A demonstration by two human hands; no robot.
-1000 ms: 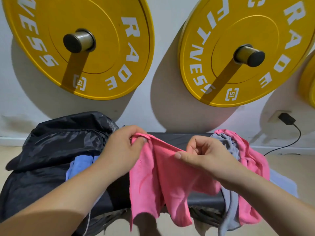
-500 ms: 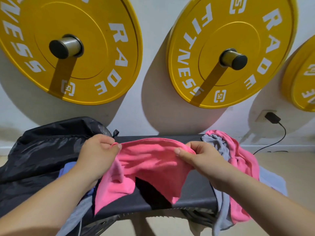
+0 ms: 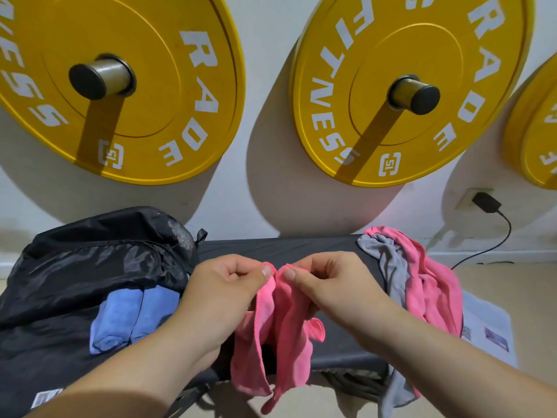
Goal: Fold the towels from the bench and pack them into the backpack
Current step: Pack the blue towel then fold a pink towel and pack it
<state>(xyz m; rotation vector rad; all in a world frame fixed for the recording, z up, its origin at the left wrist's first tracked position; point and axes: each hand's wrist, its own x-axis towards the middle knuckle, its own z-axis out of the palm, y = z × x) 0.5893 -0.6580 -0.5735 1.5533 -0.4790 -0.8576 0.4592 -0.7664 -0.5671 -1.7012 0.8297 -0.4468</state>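
A pink towel [image 3: 280, 333] hangs doubled over the front of the black bench [image 3: 286, 245]. My left hand [image 3: 223, 288] pinches one top corner and my right hand [image 3: 331, 285] pinches the other, the two corners held almost together above the bench. On the left end of the bench lies the open black backpack [image 3: 90, 257] with a folded blue towel [image 3: 132, 315] in its mouth. A grey towel [image 3: 388, 267] and another pink towel [image 3: 434, 285] lie heaped over the bench's right end.
Three yellow weight plates [image 3: 144, 116] hang on pegs on the white wall behind the bench. A black charger [image 3: 485, 203] is plugged into a wall socket at the right, its cable running down. Printed paper [image 3: 488, 330] lies on the floor by the bench's right end.
My hands have come together, bringing the two top corners of the pink towel side by side; the towel, spread wide half a second ago, now hangs folded in half.
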